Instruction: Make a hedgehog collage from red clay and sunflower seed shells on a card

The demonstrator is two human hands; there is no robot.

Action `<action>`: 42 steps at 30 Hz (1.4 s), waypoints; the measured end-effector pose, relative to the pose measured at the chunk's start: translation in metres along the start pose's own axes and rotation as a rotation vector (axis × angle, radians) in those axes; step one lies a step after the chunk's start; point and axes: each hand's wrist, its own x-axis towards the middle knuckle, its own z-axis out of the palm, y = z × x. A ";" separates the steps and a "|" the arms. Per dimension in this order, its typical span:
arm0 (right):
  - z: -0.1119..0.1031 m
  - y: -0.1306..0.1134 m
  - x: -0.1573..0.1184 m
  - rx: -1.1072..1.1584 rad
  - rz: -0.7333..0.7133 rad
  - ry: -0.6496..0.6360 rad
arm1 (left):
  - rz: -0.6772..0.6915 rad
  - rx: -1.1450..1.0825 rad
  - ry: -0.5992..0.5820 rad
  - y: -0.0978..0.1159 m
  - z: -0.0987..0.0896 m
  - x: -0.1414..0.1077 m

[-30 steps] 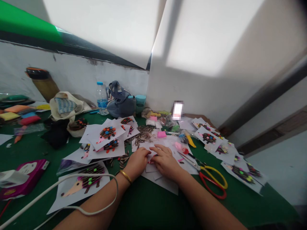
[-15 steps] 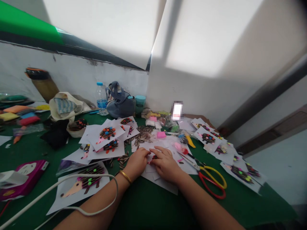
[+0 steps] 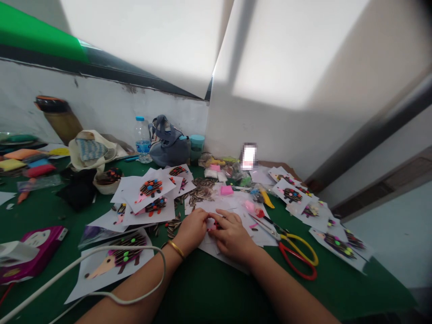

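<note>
My left hand (image 3: pixel 193 228) has its fingers pressed together, the tips at the far left edge of a small pink-and-dark clay figure (image 3: pixel 212 224). Whatever those fingertips pinch, if anything, is hidden. From the other side my right hand (image 3: pixel 234 234) rests on the white paper (image 3: pixel 219 261), fingers apart, with thumb and forefinger around the figure. Most of the figure is covered by both hands. Sunflower seeds (image 3: pixel 173 225) lie loose beside my left wrist, which wears a gold bangle. A pink clay block (image 3: pixel 227 190) sits just beyond my fingers.
Scissors (image 3: pixel 297 252) with red and yellow handles lie right of my hand. Finished hedgehog pictures are stacked left (image 3: pixel 148 189) and right (image 3: pixel 290 193). A white cable (image 3: pixel 101 252) loops over my left forearm. A water bottle (image 3: pixel 143 141) and blue bag (image 3: pixel 168 146) stand behind.
My right hand's fingers have shifted slightly, leaving more of the pink-and-dark figure showing between the hands. My left hand stays nearly in place.
</note>
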 end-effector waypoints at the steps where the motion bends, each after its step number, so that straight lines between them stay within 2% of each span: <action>1: 0.000 0.000 0.000 0.001 0.005 0.006 | 0.000 -0.001 -0.002 0.000 0.000 0.000; 5: -0.001 0.002 0.001 -0.017 0.061 0.060 | 0.010 -0.014 -0.008 0.000 -0.001 0.000; 13: 0.000 0.001 0.001 -0.042 0.063 0.010 | 0.008 -0.024 -0.015 0.000 0.000 0.000; 28: 0.003 -0.004 -0.003 -0.033 0.071 0.028 | 0.013 -0.030 0.004 -0.001 0.000 0.000; 31: 0.002 -0.004 -0.007 -0.032 0.098 0.102 | 0.014 -0.037 0.001 -0.001 -0.001 0.001; 34: -0.001 0.001 -0.018 -0.031 0.192 0.254 | 0.019 -0.044 -0.003 -0.001 -0.003 0.001; 38: 0.001 0.022 -0.039 0.010 0.330 0.428 | 0.013 -0.048 -0.007 -0.001 -0.004 0.002; 42: 0.011 0.043 -0.054 0.169 0.451 0.485 | 0.007 -0.056 0.013 -0.001 -0.001 0.002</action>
